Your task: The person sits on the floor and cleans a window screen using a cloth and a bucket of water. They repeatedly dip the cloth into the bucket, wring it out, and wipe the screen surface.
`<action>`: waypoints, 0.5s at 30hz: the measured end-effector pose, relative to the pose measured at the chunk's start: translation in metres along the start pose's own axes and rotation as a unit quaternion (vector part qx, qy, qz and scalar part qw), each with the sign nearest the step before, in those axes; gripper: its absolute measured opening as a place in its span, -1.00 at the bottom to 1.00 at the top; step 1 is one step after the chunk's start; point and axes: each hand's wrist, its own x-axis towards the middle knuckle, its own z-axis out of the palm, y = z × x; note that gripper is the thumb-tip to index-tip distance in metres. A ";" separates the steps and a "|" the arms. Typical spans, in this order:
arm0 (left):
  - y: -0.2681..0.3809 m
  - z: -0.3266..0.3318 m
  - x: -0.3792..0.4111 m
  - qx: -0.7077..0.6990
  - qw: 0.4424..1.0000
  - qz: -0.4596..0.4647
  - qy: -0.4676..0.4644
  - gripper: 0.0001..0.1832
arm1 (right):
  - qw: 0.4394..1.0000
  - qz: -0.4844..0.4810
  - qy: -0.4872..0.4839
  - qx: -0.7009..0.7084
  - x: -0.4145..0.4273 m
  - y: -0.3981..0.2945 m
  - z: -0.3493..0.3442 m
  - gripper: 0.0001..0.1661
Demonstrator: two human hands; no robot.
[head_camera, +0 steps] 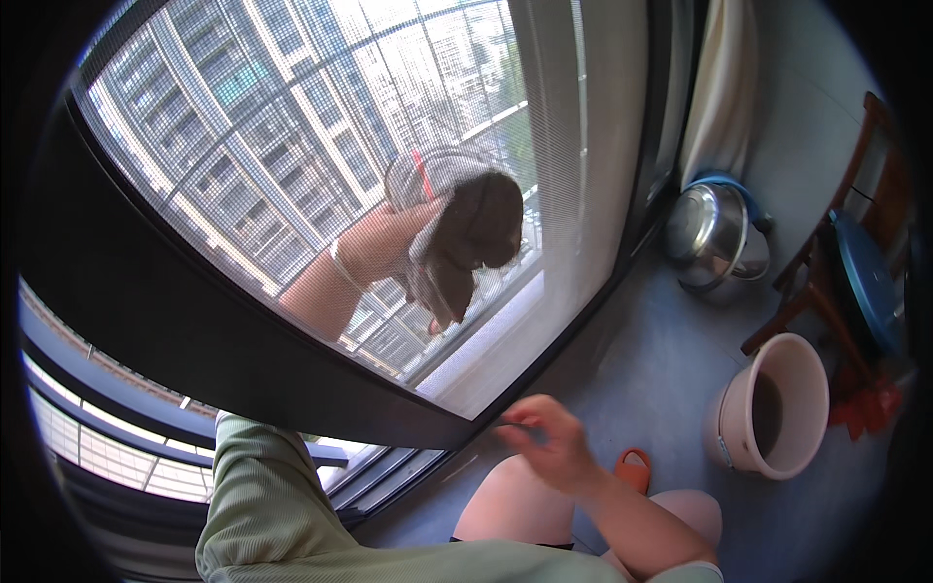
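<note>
Behind the mesh of a dark-framed window screen (pixel 306 146), my left hand (pixel 397 233) holds a grey-brown cloth (pixel 474 226) bunched against the far side of the mesh. A light band circles that wrist. My right hand (pixel 547 441) is raised at the lower corner of the screen frame (pixel 408 415), its fingers curled around a small dark thing that I cannot make out. Whether the fingers also touch the frame I cannot tell. A green ribbed sleeve (pixel 270 488) covers my left arm, which reaches around the frame's near edge.
To the right stand a pink bucket (pixel 791 408) with dark water, a wooden chair (pixel 824 291) with a blue basin (pixel 864 280), and a steel pot (pixel 703 226) near a curtain (pixel 718 87). An orange slipper (pixel 633 472) and the sliding-door track (pixel 393 477) lie low down.
</note>
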 end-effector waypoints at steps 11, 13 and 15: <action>-0.029 0.025 0.014 0.122 0.990 -0.032 0.060 -0.67 | 0.964 -0.151 -0.173 -0.133 0.028 -0.044 0.121 -0.38; -0.041 0.031 0.024 0.107 0.993 -0.030 0.046 -0.66 | 0.962 -0.141 -0.179 -0.154 0.031 -0.038 0.117 -0.41; -0.042 0.035 0.027 0.085 0.995 -0.016 0.039 -0.64 | 0.962 -0.146 -0.169 -0.160 0.030 -0.033 0.116 -0.44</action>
